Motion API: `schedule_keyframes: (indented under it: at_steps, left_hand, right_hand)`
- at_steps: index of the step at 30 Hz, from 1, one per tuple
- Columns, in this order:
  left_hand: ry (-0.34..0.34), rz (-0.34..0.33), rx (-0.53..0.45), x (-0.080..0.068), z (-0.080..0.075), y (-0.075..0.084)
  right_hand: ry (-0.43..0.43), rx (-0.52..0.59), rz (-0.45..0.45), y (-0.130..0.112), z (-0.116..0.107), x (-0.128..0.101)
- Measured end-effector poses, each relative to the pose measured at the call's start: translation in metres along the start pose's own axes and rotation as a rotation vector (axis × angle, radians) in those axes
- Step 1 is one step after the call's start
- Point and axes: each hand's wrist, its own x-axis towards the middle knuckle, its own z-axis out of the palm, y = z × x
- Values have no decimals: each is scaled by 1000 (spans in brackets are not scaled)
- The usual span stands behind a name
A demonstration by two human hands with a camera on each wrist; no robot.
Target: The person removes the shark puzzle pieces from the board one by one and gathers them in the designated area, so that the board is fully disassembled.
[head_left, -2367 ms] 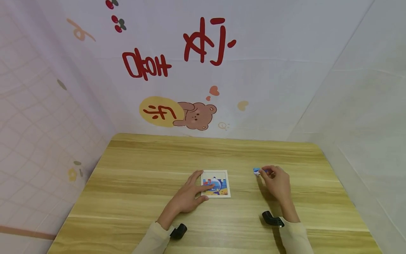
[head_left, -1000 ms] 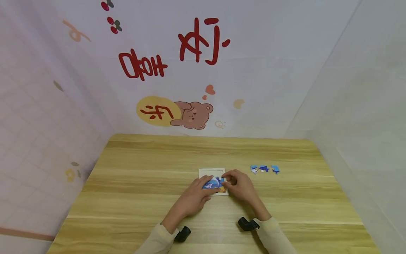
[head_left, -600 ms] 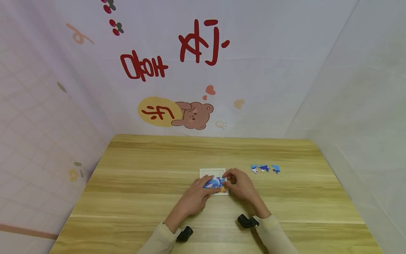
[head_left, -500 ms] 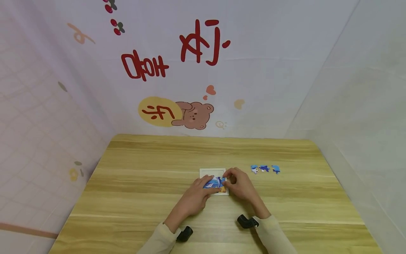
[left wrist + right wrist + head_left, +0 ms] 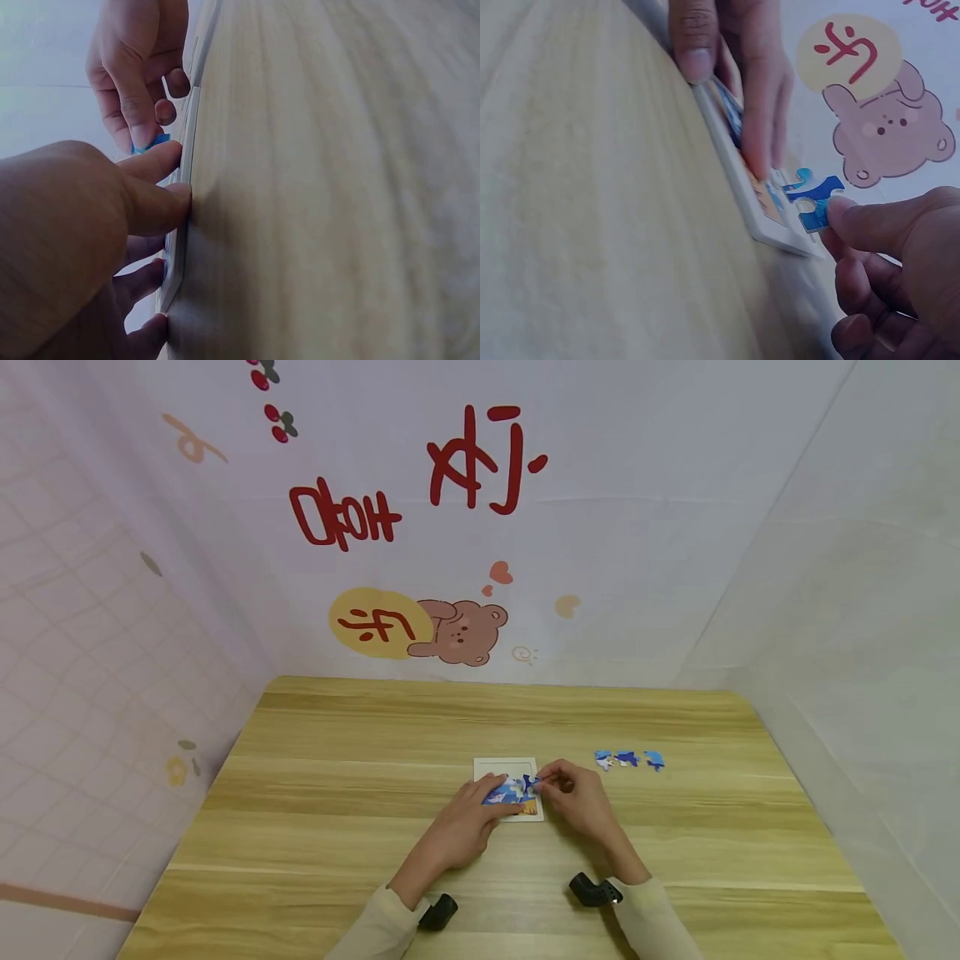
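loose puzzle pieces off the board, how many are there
4. Three pieces lie in a row on the table right of the board. The right hand pinches a fourth piece. Hands may hide others.

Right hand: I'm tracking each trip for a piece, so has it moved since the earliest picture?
Yes. The right hand went left, from beside the loose pieces to the puzzle tray, where it pinches a blue piece.
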Motion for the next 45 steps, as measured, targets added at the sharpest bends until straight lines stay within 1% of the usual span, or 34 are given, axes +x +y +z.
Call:
schedule_keyframes:
  at_steps: [3, 13, 21, 27, 33, 35, 40, 45]
  left_hand:
    - [-6, -2, 1, 0, 1, 0]
    - [-15, -7, -3, -1, 2, -1]
    - [14, 13, -12, -3, 0, 0]
    - [12, 11, -27, -4, -2, 0]
    - [16, 14, -35, -4, -2, 1]
    - [18, 13, -35, -4, -2, 1]
    - [10, 2, -37, -4, -3, 0]
    - [8, 5, -38, -4, -3, 1]
  right_hand:
    - [-4, 9, 11, 2, -7, -1]
    - [23, 30, 53, 6, -36, -7]
    - [80, 20, 89, 17, -60, -10]
    - [131, 4, 82, 29, -79, -15]
    - [181, -26, 110, 27, -98, -23]
    - [199, -26, 119, 34, -104, -25]
    - [225, -48, 139, 66, -116, -29]
    - [230, -106, 173, 77, -129, -37]
